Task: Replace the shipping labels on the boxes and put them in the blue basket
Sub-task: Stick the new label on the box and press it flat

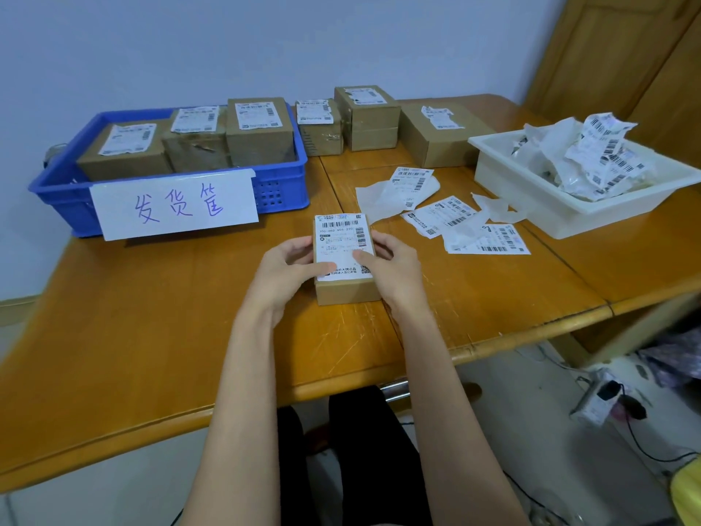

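Head view: a labelled cardboard box (347, 288) was held on the wooden table (151, 336) between both hands.

The box was gripped at its left side by the left hand (290, 269) and at its right side by the right hand (392, 267), both thumbs pressed on the shipping label (343, 242). Its long axis ran away from the person. The blue basket (280, 184), already holding three boxes, lay beyond and leftward, nearer the left hand, which seemed better placed for the transfer.

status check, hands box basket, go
Left hand and right hand grip the labelled box, thumbs pressing its label. Blue basket holds three boxes, room at front. Path clear.
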The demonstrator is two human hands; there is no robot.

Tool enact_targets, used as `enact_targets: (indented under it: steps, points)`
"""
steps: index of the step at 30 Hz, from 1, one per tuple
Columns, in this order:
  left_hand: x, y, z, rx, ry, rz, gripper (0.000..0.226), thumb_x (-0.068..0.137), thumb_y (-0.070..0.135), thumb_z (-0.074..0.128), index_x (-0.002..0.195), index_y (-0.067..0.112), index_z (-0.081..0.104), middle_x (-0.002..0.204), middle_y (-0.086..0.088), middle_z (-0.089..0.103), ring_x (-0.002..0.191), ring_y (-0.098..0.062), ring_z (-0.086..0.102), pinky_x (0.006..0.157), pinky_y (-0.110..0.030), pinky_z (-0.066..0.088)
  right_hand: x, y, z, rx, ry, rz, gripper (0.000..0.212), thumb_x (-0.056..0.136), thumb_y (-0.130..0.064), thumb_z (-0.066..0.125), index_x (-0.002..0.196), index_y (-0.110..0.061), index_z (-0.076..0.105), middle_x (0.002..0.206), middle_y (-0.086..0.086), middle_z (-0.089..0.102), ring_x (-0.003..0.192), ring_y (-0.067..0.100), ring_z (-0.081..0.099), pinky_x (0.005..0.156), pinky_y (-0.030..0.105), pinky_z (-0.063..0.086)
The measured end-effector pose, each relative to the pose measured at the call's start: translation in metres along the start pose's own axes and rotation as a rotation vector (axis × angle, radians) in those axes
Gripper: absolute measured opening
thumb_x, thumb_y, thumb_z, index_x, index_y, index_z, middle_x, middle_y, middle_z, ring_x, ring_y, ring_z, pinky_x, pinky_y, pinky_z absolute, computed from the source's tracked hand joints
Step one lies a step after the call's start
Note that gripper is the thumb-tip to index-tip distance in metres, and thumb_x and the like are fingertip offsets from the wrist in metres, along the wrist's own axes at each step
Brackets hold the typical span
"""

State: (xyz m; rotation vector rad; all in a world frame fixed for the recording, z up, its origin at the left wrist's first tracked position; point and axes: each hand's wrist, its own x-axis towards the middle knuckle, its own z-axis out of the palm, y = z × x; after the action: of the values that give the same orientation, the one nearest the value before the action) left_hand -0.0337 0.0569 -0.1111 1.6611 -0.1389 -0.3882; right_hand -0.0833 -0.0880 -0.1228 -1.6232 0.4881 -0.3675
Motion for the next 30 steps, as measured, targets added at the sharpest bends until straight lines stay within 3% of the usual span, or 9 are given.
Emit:
enact_targets:
  steps: [2,5,10,15,20,23,26,28,30]
  points:
    - [-0.001,0.001,-0.005,-0.023,-0.057,-0.015,0.055,0.076,-0.001,0.077,0.123,0.024,0.061,0.127,0.004,0.065,0.12,-0.009,0.058,0.105,-0.034,0.046,-0.003,-0.001,-0.004,0.086,-0.073,0.03,0.053,0.089,-0.002,0.066,0.138,-0.015,0.052,0.132,0.002,0.062,0.121,0.014,0.057,0.101,0.037,0.051]
    - [-0.003,0.002,-0.009,-0.033,-0.137,-0.027,0.054,0.078,-0.007,0.072,0.112,0.034,0.06,0.124,0.009,0.065,0.124,-0.01,0.055,0.109,-0.037,0.043,-0.003,0.0,-0.009,0.161,-0.171,0.068,0.062,0.088,0.005,0.062,0.144,-0.015,0.045,0.137,0.004,0.058,0.125,0.015,0.054,0.105,0.038,0.048]
    - [-0.002,0.005,-0.007,-0.018,-0.178,-0.041,0.062,0.082,-0.013,0.062,0.133,0.022,0.054,0.125,0.005,0.066,0.119,-0.009,0.057,0.103,-0.031,0.046,0.001,0.005,-0.014,0.157,-0.277,0.081,0.074,0.084,0.006,0.065,0.149,-0.018,0.037,0.143,0.002,0.053,0.129,0.014,0.05,0.109,0.039,0.043]
    - [0.0,0.003,0.003,0.033,-0.035,-0.011,0.059,0.079,0.004,0.076,0.133,0.019,0.056,0.124,0.007,0.065,0.114,-0.007,0.058,0.093,-0.024,0.048,-0.001,0.012,-0.011,0.087,-0.264,0.037,0.088,0.074,-0.01,0.081,0.148,-0.022,0.036,0.142,-0.004,0.053,0.129,0.01,0.049,0.109,0.037,0.043]
    - [0.001,0.002,-0.003,-0.021,-0.069,-0.053,0.064,0.08,-0.009,0.068,0.137,0.014,0.053,0.127,0.003,0.065,0.115,-0.007,0.059,0.091,-0.025,0.049,0.0,0.009,-0.017,0.292,-0.288,0.085,0.071,0.079,0.015,0.063,0.141,-0.012,0.039,0.143,0.006,0.05,0.132,0.015,0.047,0.107,0.034,0.043]
    - [0.003,0.003,-0.003,0.004,-0.044,-0.051,0.055,0.082,-0.007,0.064,0.132,0.016,0.057,0.112,0.01,0.067,0.104,0.0,0.059,0.08,-0.018,0.045,0.002,0.01,-0.019,0.511,-0.264,0.137,0.059,0.079,0.024,0.046,0.13,-0.005,0.044,0.142,0.016,0.049,0.135,0.023,0.045,0.099,0.032,0.049]
    - [0.005,0.003,0.0,0.047,-0.002,-0.062,0.049,0.084,0.013,0.073,0.13,0.019,0.058,0.115,0.008,0.067,0.103,-0.003,0.06,0.083,-0.022,0.047,0.003,0.01,-0.02,0.606,-0.234,0.166,0.045,0.086,0.016,0.044,0.127,-0.004,0.047,0.136,0.018,0.054,0.127,0.025,0.053,0.096,0.032,0.051]
    - [0.006,0.003,0.006,0.106,0.046,-0.039,0.048,0.083,0.027,0.076,0.128,0.019,0.058,0.115,0.009,0.065,0.096,-0.001,0.059,0.074,-0.019,0.046,0.0,0.008,-0.018,0.558,-0.202,0.153,0.036,0.092,0.004,0.054,0.126,-0.006,0.049,0.126,0.014,0.062,0.115,0.021,0.062,0.091,0.029,0.054]
    - [0.005,0.002,0.012,0.177,0.115,0.033,0.046,0.083,0.028,0.076,0.125,0.021,0.059,0.109,0.012,0.06,0.088,0.002,0.055,0.065,-0.013,0.041,-0.002,0.008,-0.013,0.415,-0.162,0.12,0.034,0.089,-0.003,0.066,0.119,-0.013,0.052,0.121,0.007,0.064,0.111,0.016,0.064,0.086,0.025,0.055]
